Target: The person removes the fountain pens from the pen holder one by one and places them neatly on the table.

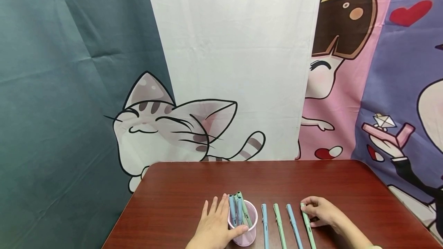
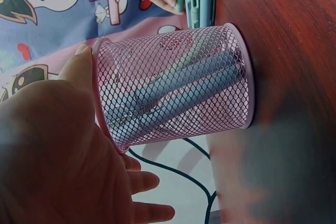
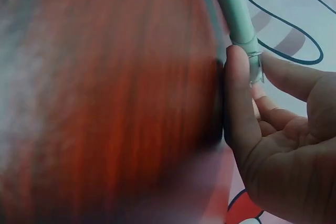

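Nearest, I have the left hand (image 1: 215,224) straight-fingered against the stiff-looking mesh cup (image 1: 246,238). To its right, the rightmost green pen (image 1: 308,226) seems light, rigid, slightly slippery; I favour its far, clipped end, where the right hand (image 1: 322,212) pinches it.

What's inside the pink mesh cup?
Blue pens and at least one green pen lean inside the cup. Its mesh and their overlap partly cover the lower parts, so the exact count is unclear.
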### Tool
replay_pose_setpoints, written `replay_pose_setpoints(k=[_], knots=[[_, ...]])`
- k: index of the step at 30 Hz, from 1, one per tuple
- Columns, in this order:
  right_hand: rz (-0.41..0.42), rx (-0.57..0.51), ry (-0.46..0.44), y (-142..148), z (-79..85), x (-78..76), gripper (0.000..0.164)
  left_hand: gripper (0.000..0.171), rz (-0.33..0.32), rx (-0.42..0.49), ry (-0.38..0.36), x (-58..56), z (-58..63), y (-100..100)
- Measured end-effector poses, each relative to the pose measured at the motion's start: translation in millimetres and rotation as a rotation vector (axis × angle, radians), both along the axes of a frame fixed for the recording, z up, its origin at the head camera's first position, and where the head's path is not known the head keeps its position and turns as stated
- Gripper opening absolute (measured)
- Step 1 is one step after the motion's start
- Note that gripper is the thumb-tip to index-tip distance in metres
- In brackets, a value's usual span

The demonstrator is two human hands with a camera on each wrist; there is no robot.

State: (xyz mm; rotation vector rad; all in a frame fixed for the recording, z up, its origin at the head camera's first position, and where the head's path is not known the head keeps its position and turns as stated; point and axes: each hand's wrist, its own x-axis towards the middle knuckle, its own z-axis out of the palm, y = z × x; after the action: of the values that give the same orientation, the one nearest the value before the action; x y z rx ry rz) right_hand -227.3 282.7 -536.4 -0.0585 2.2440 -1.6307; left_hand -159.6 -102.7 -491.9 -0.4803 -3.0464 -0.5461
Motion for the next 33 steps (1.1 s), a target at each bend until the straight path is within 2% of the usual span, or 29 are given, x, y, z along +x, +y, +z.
replay_pose_setpoints(k=[8,12,22,33], knots=[[-0.07,0.168,0.01,-15,0.7,-2.2,0.026,0.107,-0.005,0.014,-0.01,3.9,-1.9,-1],[-0.093,0.219,0.006,-19,0.2,-4.6,0.019,0.107,-0.011,0.012,-0.004,4.4,-1.6,-3],[-0.052,0.25,-0.008,-19,7.7,-12.1,0.018,0.106,-0.002,-0.002,0.01,2.6,2.5,-4],[0.0,0.252,-0.008,-14,14.8,-10.4,0.018,0.107,-0.004,-0.006,0.009,0.7,3.8,-2]])
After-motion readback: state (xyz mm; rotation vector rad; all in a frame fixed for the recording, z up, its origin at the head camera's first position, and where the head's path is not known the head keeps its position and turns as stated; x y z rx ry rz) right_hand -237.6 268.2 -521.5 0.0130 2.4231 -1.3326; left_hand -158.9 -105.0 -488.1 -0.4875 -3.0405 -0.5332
